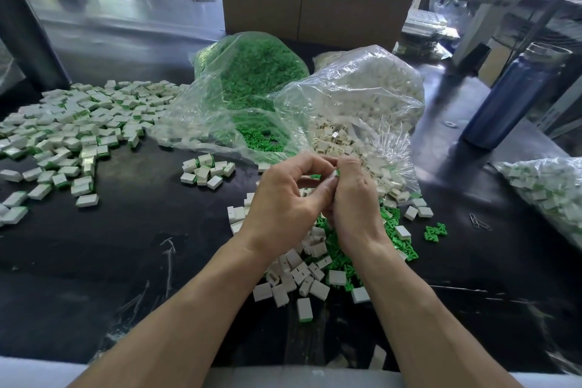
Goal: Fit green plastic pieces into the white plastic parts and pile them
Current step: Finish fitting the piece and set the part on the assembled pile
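Midway along the black desk [126, 230], a person's two bare hands meet above a loose heap of small white rectangular plastic parts [299, 274] and green plastic pieces [400, 239] spread toward the near edge. The left hand [283, 198] has its grip curled, thumb and fingertips closing on a small white plastic part [333, 174] held between both hands; the right hand [354, 198] pinches the same part from the other side, with a sliver of green showing at the fingertips. Whether the green piece is fully seated cannot be told. Behind the hands, toward the far edge, a clear plastic bag of green pieces [252, 72] lies open beside a clear plastic bag of white parts [362, 91], both spilling contents onto the desk. Finished white-and-green assemblies form a broad pile [78, 123] at the left edge, with a small cluster of assembled parts [206, 172] lying between that pile and the hands. Another clear bag of assembled parts [551, 192] sits at the right edge, near a blue cylindrical bottle [510, 98] standing upright. A brown cardboard box [315, 6] stands at the far edge.
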`<action>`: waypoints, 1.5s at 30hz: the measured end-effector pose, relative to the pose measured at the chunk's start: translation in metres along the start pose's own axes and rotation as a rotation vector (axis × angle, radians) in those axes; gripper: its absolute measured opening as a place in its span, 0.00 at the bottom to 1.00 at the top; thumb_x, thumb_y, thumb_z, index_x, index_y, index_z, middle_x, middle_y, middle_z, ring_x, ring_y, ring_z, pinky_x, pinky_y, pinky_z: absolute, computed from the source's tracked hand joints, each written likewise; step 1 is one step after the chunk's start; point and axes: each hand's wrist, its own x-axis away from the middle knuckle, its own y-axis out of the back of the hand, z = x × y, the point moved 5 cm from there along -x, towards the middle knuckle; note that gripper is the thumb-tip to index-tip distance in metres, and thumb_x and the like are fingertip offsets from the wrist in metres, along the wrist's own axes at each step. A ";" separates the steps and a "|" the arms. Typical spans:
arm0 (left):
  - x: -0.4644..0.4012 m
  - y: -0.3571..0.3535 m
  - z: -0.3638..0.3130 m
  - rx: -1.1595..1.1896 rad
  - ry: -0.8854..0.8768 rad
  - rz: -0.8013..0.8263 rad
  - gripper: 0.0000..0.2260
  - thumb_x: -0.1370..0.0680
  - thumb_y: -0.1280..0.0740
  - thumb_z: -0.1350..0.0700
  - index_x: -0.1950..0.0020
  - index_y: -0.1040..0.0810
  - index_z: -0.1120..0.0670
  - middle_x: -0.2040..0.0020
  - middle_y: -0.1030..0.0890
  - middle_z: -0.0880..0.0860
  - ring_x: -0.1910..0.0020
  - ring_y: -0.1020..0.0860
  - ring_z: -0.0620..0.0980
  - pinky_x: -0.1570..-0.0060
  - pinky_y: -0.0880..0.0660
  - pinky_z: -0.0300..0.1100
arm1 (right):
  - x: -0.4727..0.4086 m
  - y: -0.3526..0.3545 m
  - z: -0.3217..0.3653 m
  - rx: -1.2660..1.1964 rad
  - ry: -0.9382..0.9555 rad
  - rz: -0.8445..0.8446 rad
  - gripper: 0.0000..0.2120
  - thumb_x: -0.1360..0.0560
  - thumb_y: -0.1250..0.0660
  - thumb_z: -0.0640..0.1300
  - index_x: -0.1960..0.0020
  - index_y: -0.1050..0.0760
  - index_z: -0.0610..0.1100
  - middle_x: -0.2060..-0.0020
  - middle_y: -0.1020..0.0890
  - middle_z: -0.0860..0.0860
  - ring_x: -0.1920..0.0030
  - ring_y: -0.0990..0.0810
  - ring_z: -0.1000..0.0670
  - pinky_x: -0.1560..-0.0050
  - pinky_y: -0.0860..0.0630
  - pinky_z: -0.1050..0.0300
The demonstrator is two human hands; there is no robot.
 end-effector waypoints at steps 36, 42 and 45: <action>0.003 -0.002 0.005 0.075 0.027 -0.008 0.02 0.18 0.31 0.64 0.49 0.18 0.60 0.44 0.14 0.49 0.49 0.14 0.51 0.50 0.15 0.49 | 0.003 -0.002 0.004 -0.061 0.041 0.032 0.24 0.12 0.48 0.49 0.51 0.14 0.45 0.60 0.12 0.50 0.58 0.12 0.54 0.59 0.17 0.59; -0.002 0.008 0.007 0.056 0.069 -0.057 0.03 0.18 0.30 0.58 0.47 0.18 0.57 0.51 0.14 0.52 0.52 0.15 0.51 0.49 0.16 0.49 | -0.001 0.013 0.011 -0.012 0.122 -0.038 0.26 0.11 0.45 0.55 0.58 0.20 0.43 0.71 0.24 0.50 0.73 0.28 0.54 0.75 0.31 0.60; -0.004 0.020 0.012 -0.005 0.094 -0.116 0.02 0.19 0.28 0.55 0.49 0.18 0.52 0.55 0.15 0.50 0.53 0.16 0.52 0.47 0.18 0.54 | -0.003 0.021 0.020 0.091 0.283 -0.004 0.12 0.14 0.36 0.49 0.51 0.19 0.45 0.63 0.18 0.52 0.67 0.24 0.55 0.69 0.28 0.62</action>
